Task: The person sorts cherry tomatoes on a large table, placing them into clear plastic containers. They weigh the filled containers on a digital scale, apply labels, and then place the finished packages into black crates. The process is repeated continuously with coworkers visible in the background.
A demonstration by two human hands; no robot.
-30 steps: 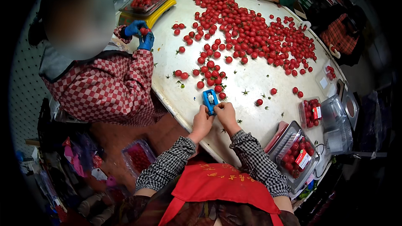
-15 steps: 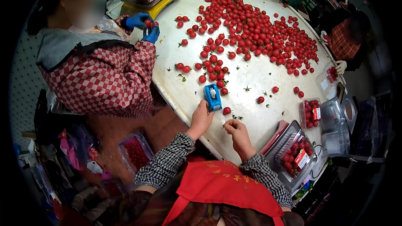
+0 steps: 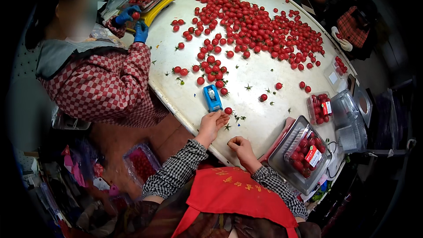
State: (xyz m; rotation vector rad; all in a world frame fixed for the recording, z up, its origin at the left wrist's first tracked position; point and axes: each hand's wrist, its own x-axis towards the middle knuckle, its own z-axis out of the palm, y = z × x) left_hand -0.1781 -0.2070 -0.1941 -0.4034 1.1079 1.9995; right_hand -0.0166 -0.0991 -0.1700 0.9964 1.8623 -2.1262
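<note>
My left hand (image 3: 212, 126) lies over the near part of the white table, fingers stretched and apart, holding nothing I can see. Just beyond its fingertips stands a blue tape dispenser (image 3: 212, 98). A single cherry tomato (image 3: 228, 110) sits close to the left fingers, with green stem bits (image 3: 238, 117) beside it. Nearer to my body, my right hand (image 3: 243, 150) is closed with thumb and fingers pinched together; what is between them is too small to make out. To its right, a clear box of tomatoes (image 3: 304, 152) with a red-and-white label rests on a metal scale tray (image 3: 282, 161).
A big heap of cherry tomatoes (image 3: 255, 28) spreads over the table (image 3: 176, 101). Another filled box (image 3: 320, 108) and stacked clear containers (image 3: 348, 119) stand right. At left, a blue-gloved co-worker (image 3: 141, 31) holds a tomato by a yellow scale (image 3: 154, 13). Others work across the table.
My left hand has come off the tape dispenser and opened. My right hand has drawn back toward my body, still pinched. The whole view has shifted slightly.
</note>
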